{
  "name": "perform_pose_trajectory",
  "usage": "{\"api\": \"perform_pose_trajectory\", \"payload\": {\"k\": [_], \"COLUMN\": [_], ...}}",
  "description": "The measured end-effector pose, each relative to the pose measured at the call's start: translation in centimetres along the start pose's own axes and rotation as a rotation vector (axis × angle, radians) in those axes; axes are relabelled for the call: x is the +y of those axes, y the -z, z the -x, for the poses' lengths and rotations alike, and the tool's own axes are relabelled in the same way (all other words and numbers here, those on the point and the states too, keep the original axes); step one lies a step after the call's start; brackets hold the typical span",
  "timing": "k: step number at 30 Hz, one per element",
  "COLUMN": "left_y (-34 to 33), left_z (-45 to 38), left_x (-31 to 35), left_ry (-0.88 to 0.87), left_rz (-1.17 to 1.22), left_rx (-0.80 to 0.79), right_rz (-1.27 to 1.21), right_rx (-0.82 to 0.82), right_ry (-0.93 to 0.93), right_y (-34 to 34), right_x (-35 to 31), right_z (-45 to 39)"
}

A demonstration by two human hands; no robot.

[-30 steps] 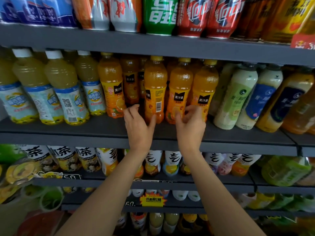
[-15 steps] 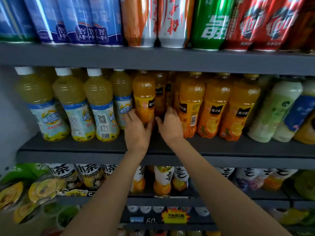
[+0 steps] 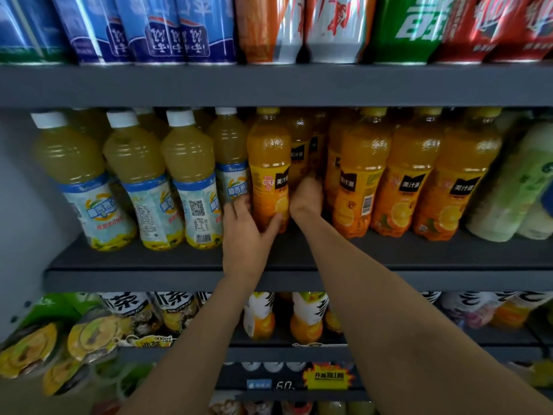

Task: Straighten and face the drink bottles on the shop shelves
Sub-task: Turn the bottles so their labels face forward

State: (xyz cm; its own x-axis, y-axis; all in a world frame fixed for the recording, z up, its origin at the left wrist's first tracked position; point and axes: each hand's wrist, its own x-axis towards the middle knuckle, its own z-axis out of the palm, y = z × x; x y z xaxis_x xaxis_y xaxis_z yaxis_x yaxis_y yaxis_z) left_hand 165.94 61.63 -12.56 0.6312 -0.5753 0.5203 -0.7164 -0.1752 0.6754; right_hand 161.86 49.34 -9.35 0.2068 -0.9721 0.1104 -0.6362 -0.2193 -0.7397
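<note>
On the middle shelf (image 3: 299, 253) stands a row of orange juice bottles with yellow caps. My left hand (image 3: 244, 232) grips the base of the leftmost front orange bottle (image 3: 269, 175), thumb on its right side, fingers behind its left. My right hand (image 3: 308, 194) reaches into the gap behind that bottle, towards an orange bottle (image 3: 302, 151) further back; its fingers are hidden. To the right stand three more front orange bottles (image 3: 359, 181), one showing its barcode. Pale yellow bottles with white caps (image 3: 134, 181) fill the left of the shelf.
Large blue, orange, green and red bottles (image 3: 179, 28) line the top shelf. Green and white bottles (image 3: 514, 181) lean at the far right of the middle shelf. The lower shelf holds tea and juice bottles (image 3: 305, 319), with bagged snacks (image 3: 39, 351) hanging at lower left.
The view has shifted left and closer. My left hand has closed round the leftmost orange bottle's base, and my right hand has pushed deeper into the gap behind it.
</note>
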Motion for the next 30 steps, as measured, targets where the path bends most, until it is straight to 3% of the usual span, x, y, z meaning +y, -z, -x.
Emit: {"api": "perform_pose_trajectory", "payload": {"k": [8, 14, 23, 26, 30], "left_y": [0.3, 0.4, 0.6, 0.7, 0.2], "left_z": [0.0, 0.1, 0.1, -0.1, 0.1], "left_x": [0.2, 0.1, 0.0, -0.1, 0.7], "left_ry": [0.028, 0.018, 0.007, 0.000, -0.013], "left_rz": [-0.036, -0.007, 0.000, 0.000, 0.017], "left_rx": [-0.063, -0.068, -0.089, -0.093, -0.112], "right_rz": [-0.009, -0.146, -0.142, -0.161, -0.121], "right_rx": [0.152, 0.223, 0.196, 0.168, 0.145], "right_ry": [0.062, -0.054, -0.068, 0.004, 0.247], "right_y": [0.6, 0.4, 0.2, 0.7, 2.8], "right_x": [1.3, 0.9, 0.7, 1.4, 4.1], "right_z": [3.6, 4.9, 5.2, 6.3, 8.4]}}
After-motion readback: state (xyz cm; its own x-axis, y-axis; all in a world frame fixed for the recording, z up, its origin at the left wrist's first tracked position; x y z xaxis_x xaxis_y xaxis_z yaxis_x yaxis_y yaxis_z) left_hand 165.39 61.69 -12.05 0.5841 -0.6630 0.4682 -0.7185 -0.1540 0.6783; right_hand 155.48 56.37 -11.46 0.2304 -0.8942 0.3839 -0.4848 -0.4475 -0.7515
